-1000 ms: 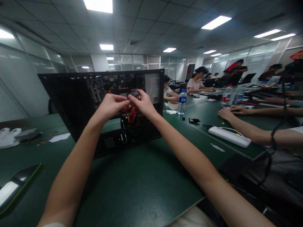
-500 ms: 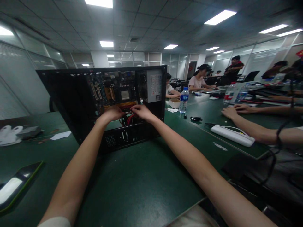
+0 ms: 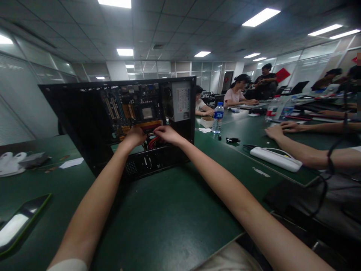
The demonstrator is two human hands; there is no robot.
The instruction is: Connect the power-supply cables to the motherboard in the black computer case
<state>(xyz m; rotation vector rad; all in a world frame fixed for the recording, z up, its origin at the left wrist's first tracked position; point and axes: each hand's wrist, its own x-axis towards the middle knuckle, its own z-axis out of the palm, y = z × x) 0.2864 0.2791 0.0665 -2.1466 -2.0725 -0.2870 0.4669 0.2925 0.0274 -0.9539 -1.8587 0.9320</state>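
A black computer case (image 3: 97,171) stands on the table with its side open towards me. Inside, the motherboard (image 3: 132,101) shows at the upper middle, and a silver power supply (image 3: 182,101) sits at the upper right. My left hand (image 3: 134,137) reaches in at the board's lower edge, its fingers curled and partly hidden. Just to the right, my right hand (image 3: 168,134) has thumb and fingers pinched together. Red cables (image 3: 153,142) run right beside these fingertips. What either hand grips is too small or covered to make out.
On the green table (image 3: 158,210) lie a phone (image 3: 21,222) at left and a white power strip (image 3: 276,159) at right. A water bottle (image 3: 218,118) stands beyond the case. A co-worker's hands (image 3: 279,131) rest at the right; other people sit farther back.
My view has shifted slightly, so the case sits a little farther left. Both hands stay inside it, nearly in the same place. In the background, a standing person has moved left.
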